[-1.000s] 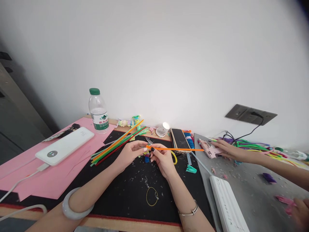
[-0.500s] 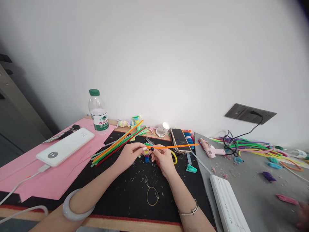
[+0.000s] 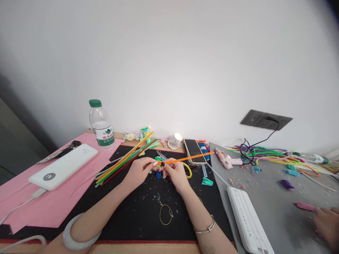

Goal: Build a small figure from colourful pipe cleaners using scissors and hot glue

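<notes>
An orange pipe cleaner [image 3: 194, 157] is stretched between my two hands over the black mat [image 3: 132, 215], its free end reaching right past the phone. My left hand [image 3: 139, 173] is closed, thumb and forefinger pinching its left end. Close beside it, my right hand [image 3: 174, 173] pinches the same pipe cleaner with dark-nailed fingers. Small green and blue bits show between and below the fingertips; their exact shape is partly hidden. Left of my hands lies a bundle of green, orange and red pipe cleaners [image 3: 124, 164]. Scissors [image 3: 160, 154] lie just behind my fingers, mostly covered.
A water bottle [image 3: 102, 128] and a white power bank [image 3: 65, 165] stand left on pink paper [image 3: 50, 208]. Behind are a paper cup [image 3: 175, 141] and a phone [image 3: 194, 150]. Rightward lie a glue gun [image 3: 226, 159], another power bank [image 3: 247, 218] and another person's hand [image 3: 328, 222].
The view has shifted slightly. Both my hands keep their pinch on the orange pipe cleaner, whose free end tilts up a little more. The other person's hand shows more at the right, by a pink piece.
</notes>
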{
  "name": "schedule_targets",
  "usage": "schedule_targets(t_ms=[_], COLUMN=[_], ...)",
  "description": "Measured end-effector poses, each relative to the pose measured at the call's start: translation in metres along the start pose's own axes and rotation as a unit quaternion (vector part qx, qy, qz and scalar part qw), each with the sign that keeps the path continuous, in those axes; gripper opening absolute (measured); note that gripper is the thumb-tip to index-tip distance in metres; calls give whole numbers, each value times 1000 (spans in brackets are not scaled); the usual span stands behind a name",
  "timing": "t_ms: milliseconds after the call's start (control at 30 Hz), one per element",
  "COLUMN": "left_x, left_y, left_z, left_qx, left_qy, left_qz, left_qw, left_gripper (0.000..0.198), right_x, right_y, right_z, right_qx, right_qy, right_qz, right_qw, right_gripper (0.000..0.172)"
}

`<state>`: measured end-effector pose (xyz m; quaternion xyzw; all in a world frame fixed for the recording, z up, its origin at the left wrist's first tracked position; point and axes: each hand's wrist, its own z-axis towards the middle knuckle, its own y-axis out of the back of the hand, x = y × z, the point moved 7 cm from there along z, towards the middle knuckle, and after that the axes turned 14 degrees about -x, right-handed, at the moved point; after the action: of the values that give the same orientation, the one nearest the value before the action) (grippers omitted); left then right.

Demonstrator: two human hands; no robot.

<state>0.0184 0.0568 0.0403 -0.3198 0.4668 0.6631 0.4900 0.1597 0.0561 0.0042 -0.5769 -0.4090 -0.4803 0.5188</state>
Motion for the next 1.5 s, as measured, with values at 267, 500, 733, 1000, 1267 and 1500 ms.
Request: schedule_targets(t_ms=[267, 500, 733, 1000, 1267, 1500], left_x=[1, 5, 13, 24, 24, 25], left_y=[-4, -3, -11, -16, -24, -28], left_z=[-3, -3, -6, -10, -14, -21], left_qx=[10, 8, 32, 48, 124, 155], left_qy=[3, 30, 130, 230, 227, 270], left_qz=[-12, -40, -127, -196, -194, -188], left_qw=[1000, 999, 983, 952, 946, 932], left_gripper=[20, 20, 27, 27, 35, 26], right_x=[5, 5, 8, 12, 14, 11], right_y=[-1, -4, 9, 4, 1, 2], right_z=[-3, -4, 2, 0, -4, -2], right_qx=[3, 19, -32, 10, 34, 53], right_qy=[19, 16, 23, 27, 29, 49], right_qz=[-10, 16, 54, 47, 13, -36], right_qw=[1000, 1000, 998, 998, 999, 997], right_gripper=[21, 24, 24, 22, 18, 14])
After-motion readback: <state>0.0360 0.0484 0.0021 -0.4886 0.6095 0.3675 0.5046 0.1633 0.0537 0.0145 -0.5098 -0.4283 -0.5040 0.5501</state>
